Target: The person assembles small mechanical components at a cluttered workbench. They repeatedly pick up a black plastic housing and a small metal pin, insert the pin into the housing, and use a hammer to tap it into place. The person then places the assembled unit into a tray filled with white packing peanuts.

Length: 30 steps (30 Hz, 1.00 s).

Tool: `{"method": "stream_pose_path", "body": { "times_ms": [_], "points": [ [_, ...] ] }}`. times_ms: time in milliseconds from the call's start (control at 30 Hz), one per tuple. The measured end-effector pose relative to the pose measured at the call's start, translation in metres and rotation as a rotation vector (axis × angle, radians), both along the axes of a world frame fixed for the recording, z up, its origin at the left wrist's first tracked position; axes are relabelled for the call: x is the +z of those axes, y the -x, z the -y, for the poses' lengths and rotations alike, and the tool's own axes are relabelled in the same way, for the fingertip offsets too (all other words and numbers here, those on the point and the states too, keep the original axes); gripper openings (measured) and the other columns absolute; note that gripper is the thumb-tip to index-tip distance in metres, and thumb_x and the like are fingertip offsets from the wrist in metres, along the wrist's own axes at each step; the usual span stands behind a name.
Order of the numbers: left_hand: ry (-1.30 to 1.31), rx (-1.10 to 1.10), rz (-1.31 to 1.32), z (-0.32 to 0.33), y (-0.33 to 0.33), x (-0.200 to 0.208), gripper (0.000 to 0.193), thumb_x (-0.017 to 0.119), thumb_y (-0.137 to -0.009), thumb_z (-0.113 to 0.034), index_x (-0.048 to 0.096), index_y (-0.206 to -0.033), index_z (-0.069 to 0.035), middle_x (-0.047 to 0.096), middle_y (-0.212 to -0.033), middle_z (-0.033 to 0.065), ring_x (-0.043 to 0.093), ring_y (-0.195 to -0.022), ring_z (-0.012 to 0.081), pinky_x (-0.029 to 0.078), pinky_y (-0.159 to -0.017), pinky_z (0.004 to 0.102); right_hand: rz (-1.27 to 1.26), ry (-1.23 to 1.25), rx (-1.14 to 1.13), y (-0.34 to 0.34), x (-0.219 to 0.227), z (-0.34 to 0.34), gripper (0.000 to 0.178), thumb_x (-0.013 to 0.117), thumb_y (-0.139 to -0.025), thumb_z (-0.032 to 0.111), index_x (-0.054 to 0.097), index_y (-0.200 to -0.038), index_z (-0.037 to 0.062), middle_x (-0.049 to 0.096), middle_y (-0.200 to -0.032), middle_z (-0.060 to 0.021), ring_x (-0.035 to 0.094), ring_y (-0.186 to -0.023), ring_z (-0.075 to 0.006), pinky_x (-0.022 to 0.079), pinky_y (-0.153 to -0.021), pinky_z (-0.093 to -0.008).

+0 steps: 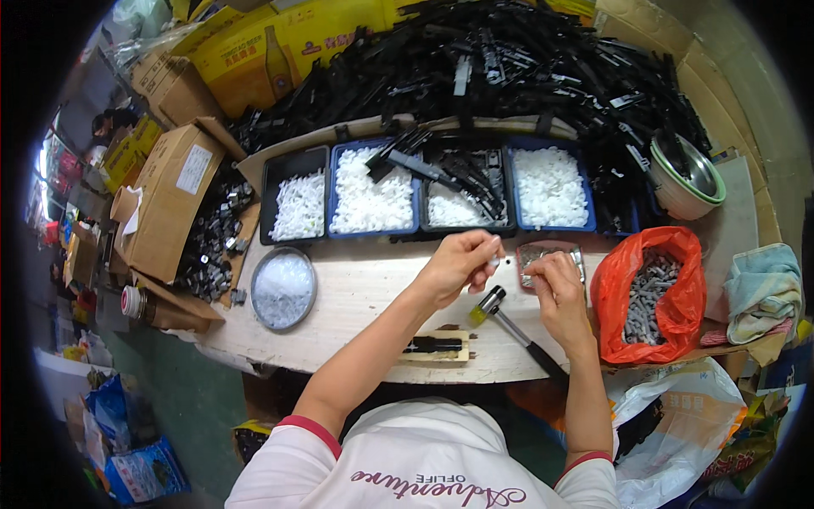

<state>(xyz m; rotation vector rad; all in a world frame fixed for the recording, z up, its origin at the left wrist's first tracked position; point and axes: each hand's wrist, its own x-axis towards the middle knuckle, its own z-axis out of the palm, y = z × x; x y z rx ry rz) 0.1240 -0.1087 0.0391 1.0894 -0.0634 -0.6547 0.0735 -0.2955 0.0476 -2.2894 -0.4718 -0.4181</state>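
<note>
My left hand point(465, 265) is raised over the middle of the bench, thumb and fingertips pinched together on a small white plastic part, mostly covered by the fingers. To its right, my right hand point(560, 293) reaches over the near edge of a small pinkish tray point(579, 254) of small metal pieces. Its fingertips are drawn together; whatever they pinch is too small to make out. Between and below the hands lies a hammer point(514, 329) with a yellow face and dark grip. Nearer me, a black part point(434, 344) lies in a pale wooden block point(410, 353).
Bins of white plastic parts, including a blue bin point(417, 212), line the back, black pieces lying across one. Behind rises a heap of black metal parts point(509, 72). A round dish point(315, 293) sits left; a red bag point(606, 297) of grey plugs and a cloth point(763, 293) sit right.
</note>
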Motion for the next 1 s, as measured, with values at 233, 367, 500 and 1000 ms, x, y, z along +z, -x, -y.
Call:
{"method": "stream_pose_path", "body": {
  "times_ms": [233, 367, 500, 1000],
  "points": [
    [0.133, 0.01, -0.115, -0.05, 0.063, -0.004, 0.02, 0.058, -0.084, -0.008, 0.058, -0.101, 0.002, 0.061, -0.076, 0.0088, 0.061, -0.061, 0.0141, 0.053, -0.057, 0.0261, 0.019, -0.008, 0.241, 0.015, 0.022, -0.044, 0.012, 0.059, -0.072, -0.004, 0.059, -0.081, 0.0038, 0.051, -0.08, -0.0068, 0.048, -0.077, -0.023, 0.034, -0.071, -0.0331],
    [0.163, 0.01, -0.117, -0.062, 0.076, -0.007, 0.019, 0.061, -0.082, -0.007, 0.06, -0.098, 0.002, 0.062, -0.078, 0.0093, 0.061, -0.064, 0.0129, 0.054, -0.055, 0.0254, 0.024, 0.042, 0.323, 0.015, 0.023, -0.058, 0.016, 0.059, -0.07, -0.005, 0.06, -0.082, 0.0056, 0.05, -0.079, -0.0057, 0.046, -0.078, -0.0226, 0.033, -0.071, -0.0341],
    [0.135, 0.05, -0.109, -0.068, 0.082, -0.004, 0.017, 0.063, -0.081, -0.007, 0.061, -0.095, 0.003, 0.061, -0.073, 0.0094, 0.06, -0.057, 0.0124, 0.053, -0.05, 0.0258, 0.035, 0.091, 0.368, 0.016, 0.026, -0.063, 0.022, 0.058, -0.066, -0.007, 0.06, -0.083, 0.0062, 0.05, -0.08, -0.0057, 0.045, -0.077, -0.0226, 0.033, -0.07, -0.0341],
    [-0.029, 0.281, 0.142, -0.074, 0.106, -0.008, 0.014, 0.064, -0.08, -0.008, 0.061, -0.089, 0.003, 0.062, -0.072, 0.0067, 0.059, -0.059, 0.0097, 0.051, -0.051, 0.0221, -0.04, -0.152, 0.414, 0.024, 0.004, -0.086, 0.022, 0.059, -0.067, -0.006, 0.063, -0.086, 0.0049, 0.057, -0.078, -0.0067, 0.052, -0.073, -0.0228, 0.038, -0.064, -0.032]
  ]
}}
